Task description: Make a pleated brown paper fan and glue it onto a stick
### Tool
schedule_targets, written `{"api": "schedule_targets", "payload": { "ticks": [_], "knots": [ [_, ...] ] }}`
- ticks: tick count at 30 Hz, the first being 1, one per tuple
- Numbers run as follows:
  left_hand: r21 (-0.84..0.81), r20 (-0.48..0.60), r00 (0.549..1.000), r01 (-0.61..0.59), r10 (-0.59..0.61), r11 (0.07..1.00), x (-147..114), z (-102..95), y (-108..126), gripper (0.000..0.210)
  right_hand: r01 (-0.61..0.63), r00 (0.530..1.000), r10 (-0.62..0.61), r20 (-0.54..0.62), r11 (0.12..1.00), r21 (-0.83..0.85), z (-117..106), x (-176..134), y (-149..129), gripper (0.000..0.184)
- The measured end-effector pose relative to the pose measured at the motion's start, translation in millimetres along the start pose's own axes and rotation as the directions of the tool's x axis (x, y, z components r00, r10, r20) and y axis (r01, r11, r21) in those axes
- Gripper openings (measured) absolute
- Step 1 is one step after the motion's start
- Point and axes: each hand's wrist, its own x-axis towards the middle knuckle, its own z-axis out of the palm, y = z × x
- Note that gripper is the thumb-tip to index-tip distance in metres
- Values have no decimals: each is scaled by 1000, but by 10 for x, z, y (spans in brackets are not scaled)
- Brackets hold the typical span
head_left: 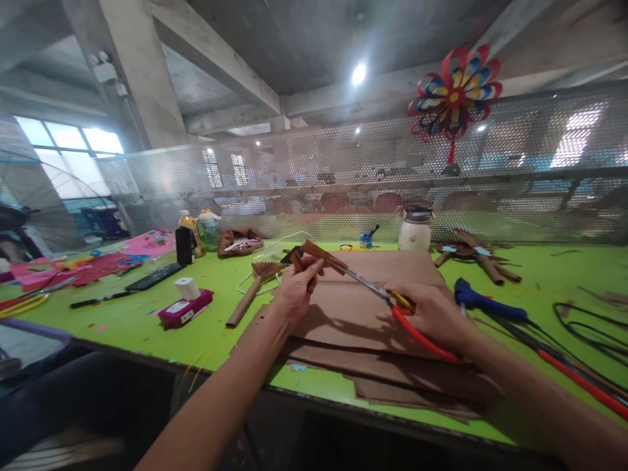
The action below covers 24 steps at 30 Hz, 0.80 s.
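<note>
My left hand (pixel 300 288) pinches a narrow folded strip of brown paper (pixel 324 255), holding it above the table. My right hand (pixel 432 311) is closed round the handles of a pair of scissors (pixel 366 282) with red and yellow grips. Their blades point up and left, and the tips meet the right end of the strip; whether they are parted there I cannot tell. Beneath both hands lies a stack of brown paper sheets (pixel 338 307). A pleated brown paper fan on a rolled paper stem (pixel 245 297) rests left of my left hand.
A blue glue gun (pixel 490 301), cables and a long red-handled tool (pixel 583 379) lie on the right. A jar (pixel 415 229) stands at the back. To the left are a purple power strip (pixel 186 309), a phone (pixel 185 246) and coloured scraps (pixel 63 261). A mesh partition (pixel 314 170) borders the table.
</note>
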Motion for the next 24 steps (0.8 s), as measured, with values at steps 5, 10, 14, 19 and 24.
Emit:
{"api": "schedule_targets", "payload": {
  "ticks": [5,10,14,19,24],
  "knots": [
    [-10,11,1000,-18,18,1000,-7,2,1,19,8,1000,-9,-11,999,-40,7,0,5,36],
    [-4,-5,1000,-13,13,1000,-6,16,14,20,8,1000,-8,-18,1000,-30,11,-2,-12,37],
    [-16,-37,999,20,-21,1000,-4,16,21,20,12,1000,-12,-1,1000,3,25,-9,1,40],
    [-33,-28,999,32,-33,999,-1,-5,-1,20,11,1000,-11,-3,999,-44,51,-26,37,41],
    [-51,-28,998,50,-51,997,-1,1,1,21,23,1000,-22,12,996,-85,27,-20,-3,41]
  ]
}}
